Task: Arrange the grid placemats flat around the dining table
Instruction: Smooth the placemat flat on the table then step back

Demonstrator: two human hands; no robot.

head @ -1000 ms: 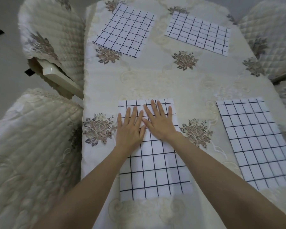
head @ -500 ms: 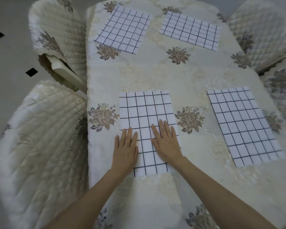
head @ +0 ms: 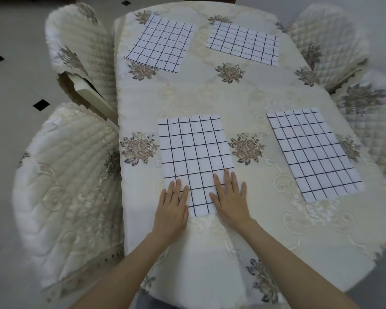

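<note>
No writing is showing; the left hand and right hand are lying palm-down, fingers extended and slightly spread, pressing the near-left grid placemat against the embroidered tablecloth.

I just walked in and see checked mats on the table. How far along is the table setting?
Nearly done, it seems. Three grid placemats already lie flat: far left, far right and near right. In hand is the near left placemat: the left hand and right hand lie flat on its near corners, fingers spread. What is left looks like lifting the hands away; I see no spare mats.
</note>
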